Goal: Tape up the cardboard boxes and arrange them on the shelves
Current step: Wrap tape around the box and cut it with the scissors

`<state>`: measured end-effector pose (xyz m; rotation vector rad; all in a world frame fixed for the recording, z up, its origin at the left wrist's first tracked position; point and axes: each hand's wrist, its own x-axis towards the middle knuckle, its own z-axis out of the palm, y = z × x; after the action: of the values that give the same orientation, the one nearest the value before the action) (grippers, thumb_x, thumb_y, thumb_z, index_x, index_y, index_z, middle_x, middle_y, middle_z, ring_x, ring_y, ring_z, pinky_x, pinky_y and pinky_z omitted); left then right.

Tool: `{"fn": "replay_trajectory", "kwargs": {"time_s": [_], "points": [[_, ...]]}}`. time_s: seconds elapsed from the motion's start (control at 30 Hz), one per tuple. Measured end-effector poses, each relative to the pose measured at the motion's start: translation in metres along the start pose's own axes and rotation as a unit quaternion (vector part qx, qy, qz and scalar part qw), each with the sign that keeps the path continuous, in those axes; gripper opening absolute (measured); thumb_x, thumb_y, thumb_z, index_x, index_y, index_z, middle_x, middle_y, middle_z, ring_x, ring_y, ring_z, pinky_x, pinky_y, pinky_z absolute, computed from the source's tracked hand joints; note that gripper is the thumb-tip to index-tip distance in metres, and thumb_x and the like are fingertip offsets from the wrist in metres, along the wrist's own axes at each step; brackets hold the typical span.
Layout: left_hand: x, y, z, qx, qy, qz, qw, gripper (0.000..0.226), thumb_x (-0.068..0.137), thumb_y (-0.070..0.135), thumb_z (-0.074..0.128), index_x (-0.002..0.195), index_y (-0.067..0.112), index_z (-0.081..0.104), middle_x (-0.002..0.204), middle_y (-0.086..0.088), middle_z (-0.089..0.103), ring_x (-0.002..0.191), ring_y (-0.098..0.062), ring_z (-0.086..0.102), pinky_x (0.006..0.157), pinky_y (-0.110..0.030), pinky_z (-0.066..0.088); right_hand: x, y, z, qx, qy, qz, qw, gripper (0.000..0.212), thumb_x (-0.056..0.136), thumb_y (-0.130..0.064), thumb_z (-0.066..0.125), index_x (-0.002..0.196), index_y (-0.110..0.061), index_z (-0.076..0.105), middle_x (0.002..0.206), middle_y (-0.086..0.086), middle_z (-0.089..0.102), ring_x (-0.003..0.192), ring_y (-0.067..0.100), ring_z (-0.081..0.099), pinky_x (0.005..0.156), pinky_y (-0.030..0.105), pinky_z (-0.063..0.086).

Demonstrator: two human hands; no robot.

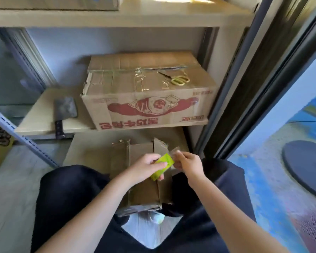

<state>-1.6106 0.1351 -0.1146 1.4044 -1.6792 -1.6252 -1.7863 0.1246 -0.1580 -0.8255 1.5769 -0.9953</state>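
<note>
We hold the tape roll [162, 166] gripped in our left hand [146, 168] while our right hand [188, 164] pinches its loose end at 3 o'clock. Directly beneath both hands, the small box [140, 179] runs lengthwise from 12 to 6.

Both bare forearms reach forward toward 12 o'clock, meeting at centre. The left hand [146, 166] grips with curled fingers [153, 158]. The right hand [189, 164], at its 3 o'clock, pinches with thumb and fingertips.
</note>
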Motion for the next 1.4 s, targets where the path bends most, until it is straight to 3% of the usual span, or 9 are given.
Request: {"fn": "replay_trajectory", "kwargs": {"time_s": [0.13,0.3,0.6,0.73,0.8,1.0,1.13,1.27,1.4], "points": [[0.017,-0.04,0.014,0.001,0.029,-0.069,0.997,0.028,0.095,0.04,0.059,0.108,0.017,0.067,0.099,0.003,0.069,0.093,-0.006,0.066,0.088,-0.025,0.055,0.004,0.002,-0.007,-0.123,-0.057,-0.117,0.984,0.017,0.095,-0.024,0.064,0.085,-0.021,0.077,0.08,-0.002,0.075,0.077,0.012,0.071,0.066,0.028,0.058],[0.035,-0.043,0.011,0.154,0.215,0.048,0.963,0.051,0.085,0.036,0.07,0.128,0.027,0.045,0.115,0.015,0.052,0.105,0.002,0.052,0.085,-0.011,0.043,0.022,-0.007,-0.012,-0.32,-0.126,-0.278,0.897,0.013,0.092,-0.017,0.066,0.091,-0.013,0.078,0.088,-0.004,0.073,0.077,0.006,0.065,0.068,0.012,0.048],[0.056,-0.029,0.002,0.359,0.18,0.159,0.902,0.01,0.088,0.027,0.068,0.092,0.025,0.076,0.088,0.012,0.069,0.076,-0.009,0.063,0.068,-0.033,0.055,0.045,0.001,-0.014,-0.351,-0.168,-0.297,0.872,0.016,0.09,-0.02,0.069,0.104,-0.017,0.077,0.097,-0.004,0.073,0.086,0.01,0.066,0.085,0.034,0.053],[0.058,-0.018,-0.001,0.342,0.222,0.15,0.901,0.011,0.086,0.025,0.067,0.087,0.026,0.078,0.085,0.014,0.07,0.075,-0.005,0.063,0.07,-0.03,0.055,0.034,0.006,-0.005,-0.399,-0.147,-0.225,0.877,0.091,0.086,-0.029,0.074,0.156,-0.022,0.018,0.159,0.003,0.028,0.126,0.014,0.052,0.102,0.026,0.044],[0.058,-0.009,0.001,0.351,0.239,0.149,0.893,0.01,0.083,0.022,0.065,0.08,0.026,0.074,0.081,0.015,0.067,0.073,-0.006,0.063,0.066,-0.031,0.055,0.029,0.012,0.0,-0.392,-0.106,-0.171,0.898,0.12,0.08,-0.034,0.079,0.155,-0.018,-0.013,0.163,0.004,0.016,0.127,0.017,0.051,0.097,0.024,0.045],[0.062,0.012,0.0,0.373,0.26,0.115,0.883,0.012,0.084,0.031,0.068,0.076,0.023,0.064,0.082,0.012,0.062,0.071,-0.012,0.06,0.06,-0.034,0.053,0.039,0.025,-0.003,-0.174,-0.072,-0.054,0.981,0.052,0.077,-0.04,0.081,0.119,-0.016,0.061,0.104,-0.004,0.071,0.098,0.013,0.067,0.086,0.029,0.054],[0.066,0.022,-0.001,0.308,0.263,0.074,0.911,0.014,0.083,0.033,0.072,0.076,0.024,0.064,0.074,0.009,0.07,0.071,-0.009,0.066,0.065,-0.033,0.056,0.042,0.026,-0.006,-0.103,-0.182,-0.05,0.977,0.019,0.083,-0.036,0.076,0.096,-0.022,0.073,0.099,-0.005,0.075,0.1,0.016,0.068,0.101,0.038,0.046],[0.067,0.013,-0.008,0.08,0.296,0.002,0.952,0.012,0.085,0.026,0.072,0.078,0.017,0.068,0.074,0.001,0.075,0.072,-0.015,0.072,0.072,-0.037,0.06,0.044,0.022,-0.013,-0.098,-0.25,-0.048,0.962,0.026,0.086,-0.041,0.072,0.088,-0.015,0.071,0.093,-0.002,0.076,0.09,0.01,0.066,0.102,0.038,0.045],[0.053,-0.018,-0.003,-0.208,0.341,-0.12,0.909,0.017,0.087,0.009,0.072,0.097,-0.003,0.067,0.086,-0.014,0.074,0.078,-0.023,0.075,0.068,-0.03,0.062,0.054,0.016,-0.02,-0.268,-0.344,-0.07,0.897,0.024,0.087,-0.054,0.064,0.086,-0.03,0.07,0.081,-0.016,0.07,0.08,0.0,0.062,0.083,0.022,0.045]]}}
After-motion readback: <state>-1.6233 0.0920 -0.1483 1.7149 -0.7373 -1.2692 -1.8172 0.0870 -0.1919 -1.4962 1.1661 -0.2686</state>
